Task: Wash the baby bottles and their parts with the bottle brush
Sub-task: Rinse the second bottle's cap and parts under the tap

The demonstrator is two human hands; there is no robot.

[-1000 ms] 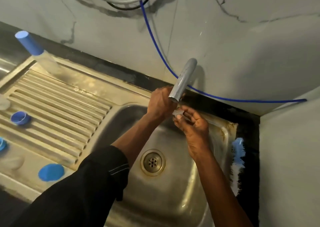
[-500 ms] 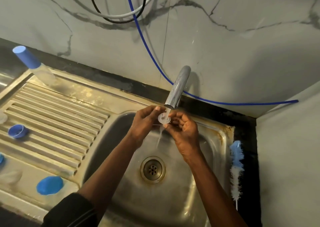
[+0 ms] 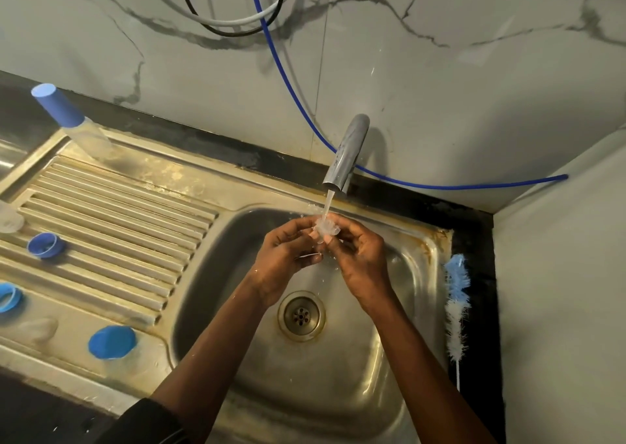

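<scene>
A clear silicone bottle nipple (image 3: 324, 229) sits under the running stream from the tap (image 3: 345, 154), pinched between both hands over the steel sink (image 3: 338, 386). My left hand (image 3: 284, 257) grips it from the left and my right hand (image 3: 359, 257) from the right. The blue-and-white bottle brush (image 3: 456, 303) lies untouched on the sink's right rim. A capped baby bottle (image 3: 67, 118) stands at the back left of the drainboard (image 3: 111, 227). Blue rings (image 3: 45, 245) (image 3: 8, 298) and a blue cap (image 3: 111, 342) lie on the drainboard.
A blue hose (image 3: 281, 67) and white and black cables hang down the marble wall behind the tap. A clear part (image 3: 8, 220) sits at the left edge. The drain (image 3: 300, 315) lies below my hands. A wall closes off the right side.
Water now runs from the tap. Both hands have come down from the spout to just below it, holding the nipple in the stream. The view tilted downward.
</scene>
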